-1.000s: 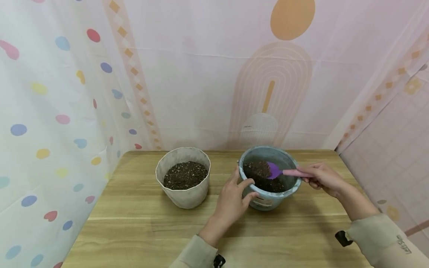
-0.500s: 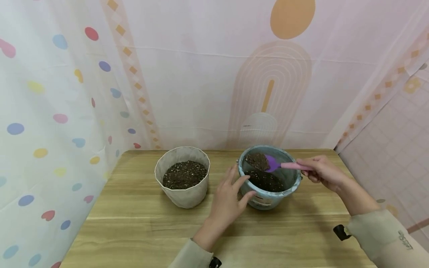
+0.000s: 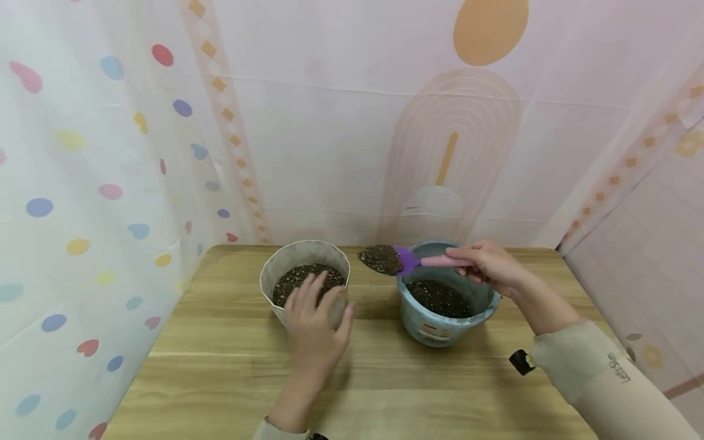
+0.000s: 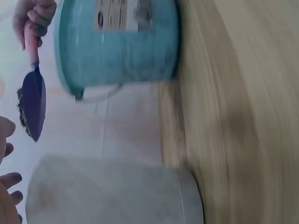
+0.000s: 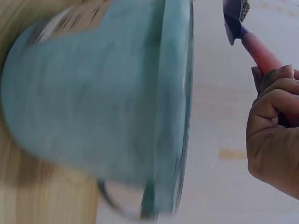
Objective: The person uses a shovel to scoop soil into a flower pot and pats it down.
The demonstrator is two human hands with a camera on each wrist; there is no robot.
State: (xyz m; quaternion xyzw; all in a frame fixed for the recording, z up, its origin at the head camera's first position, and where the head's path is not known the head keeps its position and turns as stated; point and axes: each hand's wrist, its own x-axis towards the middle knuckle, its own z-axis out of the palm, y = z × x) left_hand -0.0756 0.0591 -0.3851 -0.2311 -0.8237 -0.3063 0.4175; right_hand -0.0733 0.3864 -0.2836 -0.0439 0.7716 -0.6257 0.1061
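Observation:
My right hand [image 3: 492, 269] grips the pink handle of a small garden trowel [image 3: 408, 261], whose purple blade carries a heap of dark soil [image 3: 381, 260]. The blade is in the air, over the left rim of the blue bucket [image 3: 448, 330] and the gap beside it. Some soil lies inside that bucket. My left hand [image 3: 316, 327] is in front of the off-white pot [image 3: 280, 260], fingers spread and holding nothing; whether it touches the rim I cannot tell. Soil fills the lower part of this pot. In the right wrist view, curled fingers [image 5: 278, 100] wrap the trowel handle.
Both containers stand on a wooden table [image 3: 220, 366], a hand's width or so apart. Behind them hangs a patterned curtain [image 3: 330, 153] close to the table's back edge. The bucket's wire handle [image 5: 112, 203] hangs down at its side.
The trowel has risen out of the bucket with soil on it and moved left. My left hand has let go of the bucket rim and moved left to the off-white pot.

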